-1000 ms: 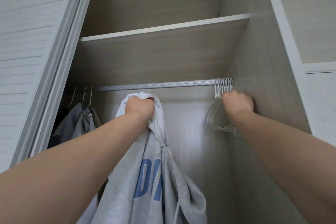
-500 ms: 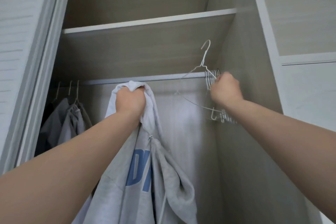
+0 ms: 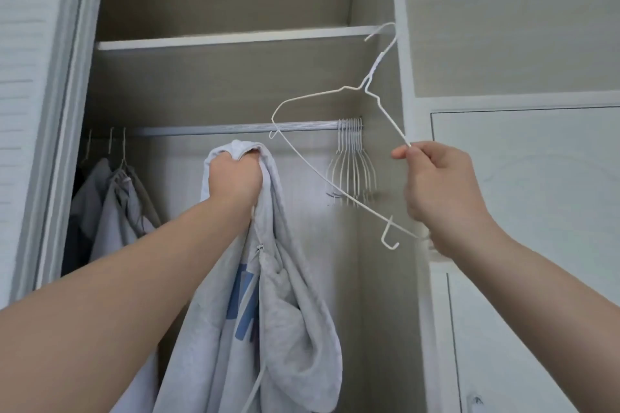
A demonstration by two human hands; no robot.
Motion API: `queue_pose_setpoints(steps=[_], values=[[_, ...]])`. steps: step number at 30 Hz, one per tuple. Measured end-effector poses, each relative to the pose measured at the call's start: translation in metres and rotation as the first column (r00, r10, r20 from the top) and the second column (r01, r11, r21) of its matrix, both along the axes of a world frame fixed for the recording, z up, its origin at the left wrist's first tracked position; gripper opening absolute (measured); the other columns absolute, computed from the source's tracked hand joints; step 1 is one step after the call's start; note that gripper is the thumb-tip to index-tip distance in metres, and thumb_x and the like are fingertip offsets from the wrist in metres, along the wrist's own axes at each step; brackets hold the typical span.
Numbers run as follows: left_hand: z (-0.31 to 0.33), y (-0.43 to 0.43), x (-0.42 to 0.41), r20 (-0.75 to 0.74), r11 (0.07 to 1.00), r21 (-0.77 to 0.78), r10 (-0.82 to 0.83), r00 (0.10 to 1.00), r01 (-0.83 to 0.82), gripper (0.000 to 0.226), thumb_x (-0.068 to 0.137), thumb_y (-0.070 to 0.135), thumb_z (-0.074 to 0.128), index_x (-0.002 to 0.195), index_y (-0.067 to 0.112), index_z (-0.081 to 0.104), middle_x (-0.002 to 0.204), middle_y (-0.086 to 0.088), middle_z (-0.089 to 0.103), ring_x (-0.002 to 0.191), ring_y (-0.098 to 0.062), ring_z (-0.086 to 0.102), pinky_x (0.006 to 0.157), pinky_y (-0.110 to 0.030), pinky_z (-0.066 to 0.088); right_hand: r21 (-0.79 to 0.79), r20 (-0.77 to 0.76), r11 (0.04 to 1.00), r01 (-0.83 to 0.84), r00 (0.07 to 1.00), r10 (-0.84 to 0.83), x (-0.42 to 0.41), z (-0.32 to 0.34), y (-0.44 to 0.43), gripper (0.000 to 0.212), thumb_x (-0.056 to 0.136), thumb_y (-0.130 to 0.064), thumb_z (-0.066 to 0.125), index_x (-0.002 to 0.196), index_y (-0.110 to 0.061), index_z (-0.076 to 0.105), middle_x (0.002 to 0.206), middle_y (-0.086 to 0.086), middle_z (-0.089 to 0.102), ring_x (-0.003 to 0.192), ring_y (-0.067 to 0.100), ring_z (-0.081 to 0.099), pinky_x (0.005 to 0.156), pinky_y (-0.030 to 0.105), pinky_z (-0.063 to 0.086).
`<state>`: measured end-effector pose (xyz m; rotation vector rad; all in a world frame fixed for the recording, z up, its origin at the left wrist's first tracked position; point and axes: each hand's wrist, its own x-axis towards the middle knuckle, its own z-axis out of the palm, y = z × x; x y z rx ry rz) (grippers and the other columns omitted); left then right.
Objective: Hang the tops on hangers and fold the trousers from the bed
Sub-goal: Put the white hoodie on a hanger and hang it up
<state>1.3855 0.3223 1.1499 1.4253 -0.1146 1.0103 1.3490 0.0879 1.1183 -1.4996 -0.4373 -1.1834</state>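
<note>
1. Head view. The left hand [image 3: 235,181], centre of frame, is clenched around a bunched fold at the top of a light grey hooded top [image 3: 278,312].
2. The top hangs straight down from that fist into the lower centre of the frame. Blue lettering shows on its front, partly folded out of sight. The hood sags on the right side of the garment, and a drawcord trails down.
3. The fist sits just below the wardrobe rail [image 3: 235,127], in front of the wardrobe's back panel. The top does not hang from the rail.
4. The right hand [image 3: 443,184], right of centre, holds a white wire hanger [image 3: 365,87]. Its fingers [image 3: 402,153] pinch the end of one shoulder wire.
5. The hanger is tilted, with its hook pointing to the upper right near the shelf [image 3: 235,38] edge. Its lower bar slants down to the right, and a small clip hook hangs near the palm. The hanger is off the rail and apart from the top.
6. A tight bunch of spare white hangers [image 3: 350,157] hangs at the rail's right end.
7. Grey garments [image 3: 110,211] hang on hangers at the rail's left end, beside the sliding door [image 3: 33,111].
</note>
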Motion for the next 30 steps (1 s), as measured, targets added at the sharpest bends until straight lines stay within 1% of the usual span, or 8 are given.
queue_pose_setpoints(steps=[4,9,14,18,22,24,26,30], values=[[-0.003,-0.034,-0.048,0.007,0.999,-0.039,-0.018,1.000,0.018,0.023,0.099,0.024,0.055,0.076,0.021,0.055,0.075,0.002,0.057,0.072,-0.019,0.056,0.072,-0.031,0.045,0.130,-0.079,0.982,-0.138,0.986,0.149,-0.063,-0.031,-0.049,0.033,0.095,-0.019,0.044,0.076,-0.030,0.070,0.041,-0.017,0.035,0.037,0.007,0.032,0.046,0.021,0.027],[-0.020,-0.090,-0.113,0.023,1.000,-0.006,0.030,0.999,-0.030,0.022,0.098,0.024,0.055,0.076,0.023,0.053,0.081,0.006,0.057,0.092,-0.023,0.059,0.088,-0.035,0.049,0.242,-0.065,0.922,-0.301,0.944,0.325,-0.150,-0.086,-0.141,0.029,0.101,-0.012,0.044,0.084,-0.019,0.066,0.052,-0.007,0.027,0.041,0.012,0.020,0.040,0.017,0.021],[-0.064,-0.150,-0.171,0.012,0.998,-0.042,-0.053,0.999,0.054,0.020,0.097,0.022,0.057,0.077,0.024,0.055,0.076,0.004,0.058,0.067,-0.011,0.056,0.063,-0.027,0.044,0.242,-0.111,0.925,-0.293,0.939,0.326,-0.203,-0.173,-0.227,0.023,0.104,-0.019,0.046,0.089,-0.017,0.063,0.053,-0.001,0.037,0.041,0.015,0.031,0.038,0.020,0.032],[-0.119,-0.192,-0.204,-0.181,0.993,-0.021,-0.119,0.976,0.117,0.022,0.093,0.023,0.061,0.109,0.009,0.067,0.104,-0.011,0.071,0.094,-0.024,0.069,0.085,-0.037,0.054,0.314,-0.420,0.891,-0.327,0.794,0.439,-0.220,-0.216,-0.270,0.013,0.095,-0.029,0.062,0.095,-0.016,0.062,0.064,0.009,0.052,0.048,0.022,0.046,0.045,0.031,0.045],[-0.186,-0.231,-0.230,-0.378,0.988,0.009,-0.137,0.916,0.152,0.023,0.091,0.025,0.064,0.109,0.011,0.067,0.111,-0.013,0.072,0.100,-0.027,0.070,0.086,-0.039,0.057,0.296,-0.602,0.926,-0.234,0.707,0.371,-0.231,-0.252,-0.303,0.026,0.098,-0.030,0.061,0.097,-0.005,0.069,0.051,0.000,0.039,0.043,0.015,0.032,0.040,0.024,0.029],[-0.224,-0.247,-0.240,-0.471,0.985,0.021,-0.143,0.871,0.173,0.015,0.091,0.026,0.065,0.102,0.016,0.068,0.104,-0.009,0.074,0.086,-0.020,0.070,0.068,-0.030,0.055,0.268,-0.626,0.942,-0.201,0.707,0.329,-0.249,-0.283,-0.319,0.026,0.098,-0.023,0.058,0.094,-0.003,0.074,0.050,-0.002,0.032,0.044,0.014,0.025,0.041,0.020,0.022],[-0.264,-0.259,-0.249,-0.572,0.978,0.036,-0.150,0.806,0.207,0.020,0.089,0.026,0.066,0.105,0.014,0.070,0.101,-0.010,0.075,0.080,-0.021,0.069,0.063,-0.026,0.050,0.294,-0.621,0.930,-0.219,0.696,0.360,-0.278,-0.318,-0.334,0.024,0.096,-0.022,0.060,0.095,-0.005,0.077,0.050,-0.003,0.028,0.043,0.013,0.021,0.042,0.018,0.020],[-0.345,-0.280,-0.267,-0.752,0.966,0.049,-0.131,0.646,0.252,0.021,0.088,0.026,0.064,0.106,0.015,0.067,0.104,-0.011,0.073,0.094,-0.030,0.069,0.092,-0.045,0.057,0.257,-0.614,0.925,-0.280,0.691,0.380,-0.358,-0.383,-0.355,0.023,0.091,-0.034,0.069,0.101,-0.015,0.078,0.049,-0.006,0.027,0.042,0.014,0.019,0.045,0.017,0.023]])
